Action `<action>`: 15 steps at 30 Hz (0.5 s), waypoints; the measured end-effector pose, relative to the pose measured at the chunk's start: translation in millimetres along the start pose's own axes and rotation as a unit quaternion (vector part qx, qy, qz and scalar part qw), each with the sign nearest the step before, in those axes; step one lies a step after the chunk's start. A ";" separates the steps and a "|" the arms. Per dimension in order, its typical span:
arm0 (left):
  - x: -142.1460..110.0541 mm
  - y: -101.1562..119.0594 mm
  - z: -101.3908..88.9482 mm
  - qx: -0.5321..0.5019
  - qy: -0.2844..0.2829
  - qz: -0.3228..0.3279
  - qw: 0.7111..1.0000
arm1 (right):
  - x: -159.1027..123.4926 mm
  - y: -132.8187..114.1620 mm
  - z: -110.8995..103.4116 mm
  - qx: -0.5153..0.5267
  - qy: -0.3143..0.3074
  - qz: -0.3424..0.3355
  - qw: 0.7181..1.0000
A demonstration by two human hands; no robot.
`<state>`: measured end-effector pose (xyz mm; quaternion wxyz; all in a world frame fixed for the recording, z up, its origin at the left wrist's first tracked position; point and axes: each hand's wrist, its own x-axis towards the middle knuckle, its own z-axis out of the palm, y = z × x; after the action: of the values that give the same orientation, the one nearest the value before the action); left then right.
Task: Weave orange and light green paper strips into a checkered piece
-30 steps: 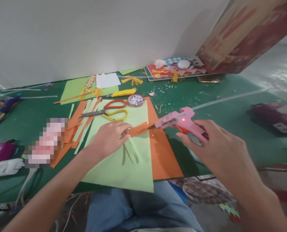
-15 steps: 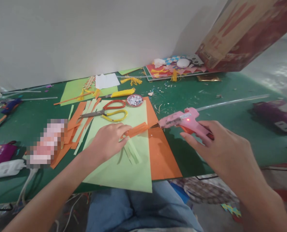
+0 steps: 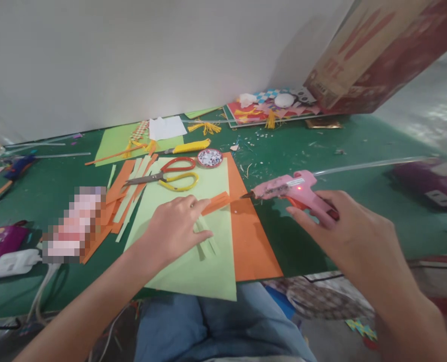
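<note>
Soft, faintly hazy light of middling brightness.
The box (image 3: 381, 55) casts shadow leftward on the wall (image 3: 163, 55); a dark shadow lies on the table (image 3: 302, 246) beside the right hand (image 3: 359, 231); glare streaks the far right; edges stretch and soften; a pixelated patch (image 3: 75, 226) sits at left.

Glue gun (image 3: 287, 187) right of scissors (image 3: 157, 176); cutter (image 3: 191, 146) behind scissors.

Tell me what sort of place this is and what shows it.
Probably a paper-craft workspace, perhaps a small workshop: a pink glue gun held in the right hand, scissors with red and yellow handles, and a pile of cut orange and pale green strips.
</note>
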<state>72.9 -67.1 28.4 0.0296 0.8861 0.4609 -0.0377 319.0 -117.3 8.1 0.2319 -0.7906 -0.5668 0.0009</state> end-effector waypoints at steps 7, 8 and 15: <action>-6.8 -7.4 -2.0 -0.114 0.040 -0.018 0.992 | 2.6 2.2 2.7 0.020 0.016 0.010 1.000; -8.1 -11.0 -0.3 -0.128 0.064 -0.043 0.989 | 2.7 2.8 2.6 0.019 0.010 0.014 1.000; -15.9 -22.7 15.0 -0.128 0.089 -0.043 0.987 | 1.9 8.2 3.1 0.015 -0.005 0.020 1.000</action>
<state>44.6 -68.4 14.6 0.1005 0.8541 0.5007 0.0992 326.2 -116.5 2.8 0.2406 -0.7984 -0.5517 0.0177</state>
